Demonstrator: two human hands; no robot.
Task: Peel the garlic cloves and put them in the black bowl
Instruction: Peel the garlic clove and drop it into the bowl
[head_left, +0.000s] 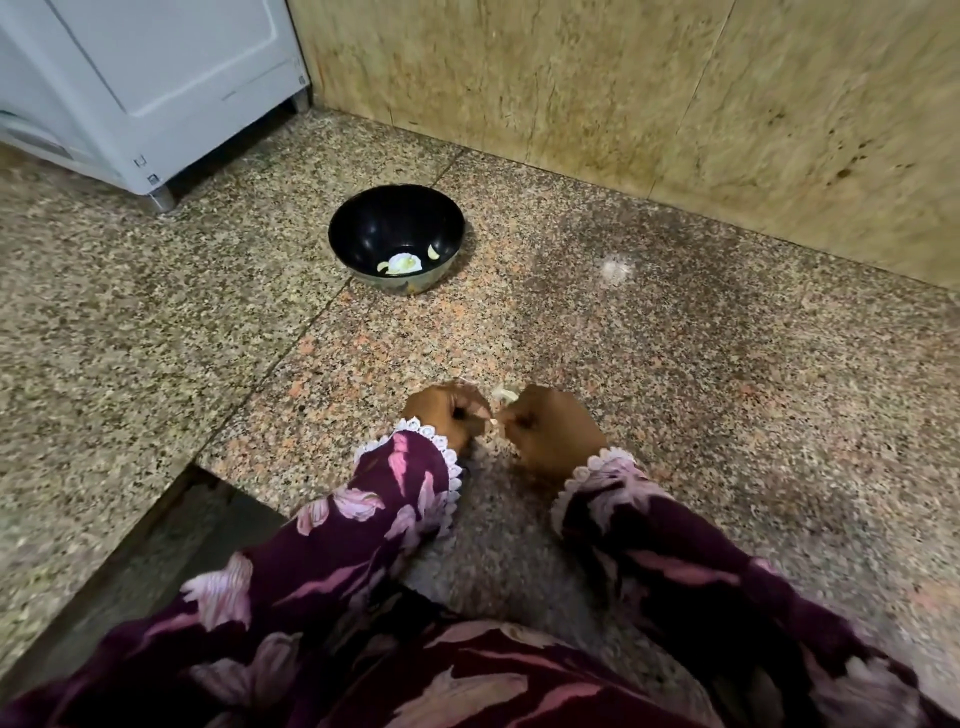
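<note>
A speckled stone desk (675, 338) meets a tan wall (623, 78) behind the black bowl (358, 228); its front edge drops off nearer the person, left of the bowl. Bare stone lies open between the bowl and the hands. A white appliance (156, 88) stands left of the bowl, close to it. The bowl holds a few pale garlic pieces (400, 264) at its bottom. Well in front of the bowl, the left hand (447, 415) and right hand (550, 431) meet, fingers curled, both pinching one garlic clove (505, 396) with its skin between them. Patterned maroon sleeves (395, 499) cover both arms.
</note>
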